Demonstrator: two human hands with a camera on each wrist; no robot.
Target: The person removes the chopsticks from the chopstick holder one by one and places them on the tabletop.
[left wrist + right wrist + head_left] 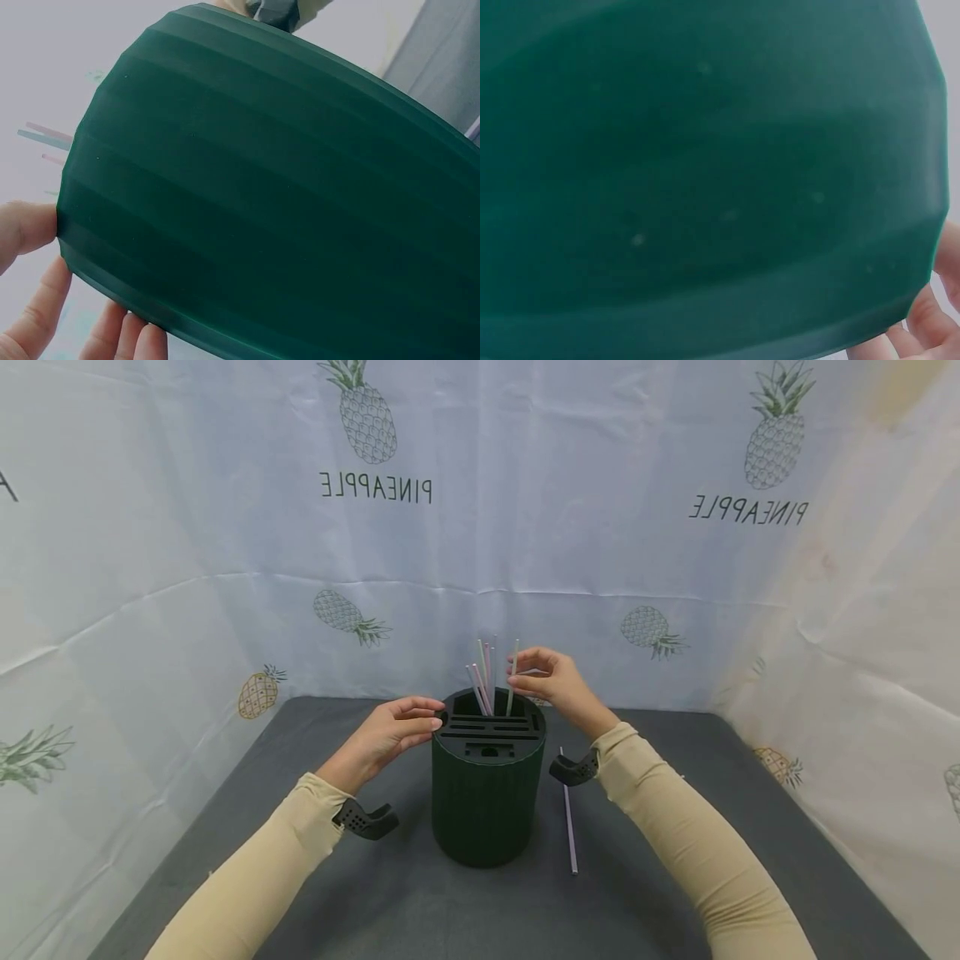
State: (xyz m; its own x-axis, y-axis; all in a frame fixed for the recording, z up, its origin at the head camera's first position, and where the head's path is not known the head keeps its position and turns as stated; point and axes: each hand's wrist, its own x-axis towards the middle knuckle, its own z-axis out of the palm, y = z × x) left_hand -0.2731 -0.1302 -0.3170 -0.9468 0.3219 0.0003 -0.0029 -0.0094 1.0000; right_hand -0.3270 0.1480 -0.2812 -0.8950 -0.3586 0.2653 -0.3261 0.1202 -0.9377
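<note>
A dark green ribbed desk organizer [486, 810] with a slotted black top stands upright on the table. Several thin coloured straws [482, 681] lean in its rear compartment. My right hand [551, 681] pinches a pale green straw [513, 689] between thumb and fingertips, its lower end down inside that compartment. On the left side, my left hand [390, 731] rests its thumb and fingertips against the organizer's rim. The left wrist view shows these fingers [45, 300] spread along the upper edge. In the right wrist view, the organizer's wall [705, 165] hides most of the right hand and the straw.
A purple straw [570, 835] lies on the dark table [360, 893] to the right of the organizer, below the right wrist. White cloth [510, 543] printed with pineapples hangs behind the table and along both sides. Each wrist wears a black band [366, 820].
</note>
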